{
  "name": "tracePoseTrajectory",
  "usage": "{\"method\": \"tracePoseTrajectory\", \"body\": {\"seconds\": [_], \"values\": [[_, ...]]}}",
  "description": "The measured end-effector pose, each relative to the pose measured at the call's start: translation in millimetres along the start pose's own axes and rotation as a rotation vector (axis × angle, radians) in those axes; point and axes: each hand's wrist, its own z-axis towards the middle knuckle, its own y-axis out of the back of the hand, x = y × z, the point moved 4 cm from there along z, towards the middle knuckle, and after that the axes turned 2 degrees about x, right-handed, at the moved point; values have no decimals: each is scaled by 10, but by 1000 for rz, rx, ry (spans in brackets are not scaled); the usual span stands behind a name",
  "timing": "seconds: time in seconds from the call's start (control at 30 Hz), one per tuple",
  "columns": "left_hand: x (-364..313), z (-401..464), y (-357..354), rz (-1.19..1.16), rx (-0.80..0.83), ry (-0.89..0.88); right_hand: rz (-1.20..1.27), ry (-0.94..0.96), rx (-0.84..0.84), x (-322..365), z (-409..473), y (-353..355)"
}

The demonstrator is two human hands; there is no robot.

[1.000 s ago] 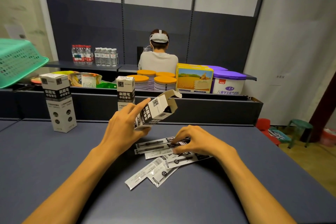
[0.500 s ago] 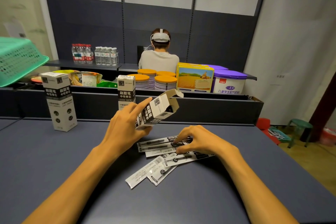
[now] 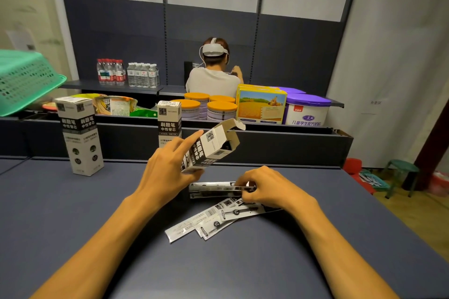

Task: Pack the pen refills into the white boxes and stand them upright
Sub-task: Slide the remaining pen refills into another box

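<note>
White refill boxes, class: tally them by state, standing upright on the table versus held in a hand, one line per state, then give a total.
Standing upright on the table: 2, the left box and the middle box.
Held tilted with its flap open: 1, the open box in the left hand.
Total: 3

Two upright boxes (image 3: 79, 136) behind bare tabletop (image 3: 73, 201)
</note>
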Motion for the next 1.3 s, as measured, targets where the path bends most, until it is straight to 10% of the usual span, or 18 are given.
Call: {"method": "tracePoseTrajectory", "body": {"seconds": [0.87,1.3], "values": [[-2,-9,14,-24,-5,18,36,10,-35,-29,-11,-23],[-6,6,49,-14,-27,27,325,104,-444,-210,-504,752]]}}
